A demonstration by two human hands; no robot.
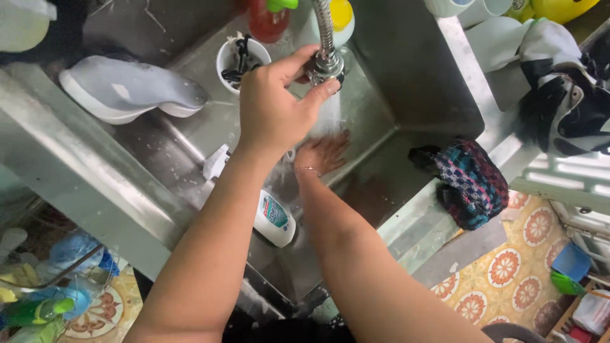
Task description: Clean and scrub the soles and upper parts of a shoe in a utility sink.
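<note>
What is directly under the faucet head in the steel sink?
Under the faucet head, held by the left hand, water sprays onto the right hand. That hand covers the sink floor beneath it.

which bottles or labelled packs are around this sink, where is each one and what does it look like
White spray bottle: lying on its side in the sink beside the left forearm, teal and red label.
Red bottle: upright behind the sink, green cap.
Yellow and white bottle: behind the tap, partly hidden.
</note>
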